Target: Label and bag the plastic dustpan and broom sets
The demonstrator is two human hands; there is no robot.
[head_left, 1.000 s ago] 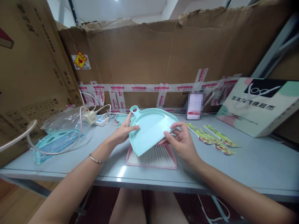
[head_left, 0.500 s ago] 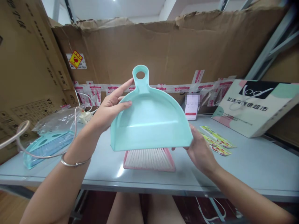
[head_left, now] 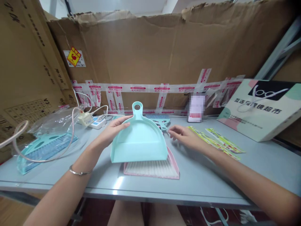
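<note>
My left hand (head_left: 117, 127) grips the left side of a mint-green dustpan (head_left: 138, 135), thumb on its inner face. The pan is tilted up with its hanging-hole handle at the top. Below it on the table lies a pink dustpan (head_left: 174, 163) with a white-bristled brush (head_left: 148, 169) in it, both partly hidden. My right hand (head_left: 181, 135) is off the dustpan, fingers loosely bent and holding nothing. Its fingertips are close to the handle of a blue-green hand brush (head_left: 160, 121), which lies behind the mint pan; whether they touch it I cannot tell.
At left, a bagged blue dustpan-and-brush set (head_left: 47, 150) lies under a cable. A power strip (head_left: 96, 122) is behind it. Right of my hand are colourful card strips (head_left: 221, 141), a phone (head_left: 196, 108) and a printed box (head_left: 258, 110). A cardboard wall (head_left: 141, 53) closes the back.
The mint dustpan has come down and slightly left in my left hand. My right hand has let go of its right edge and moved toward the brush at the back.
</note>
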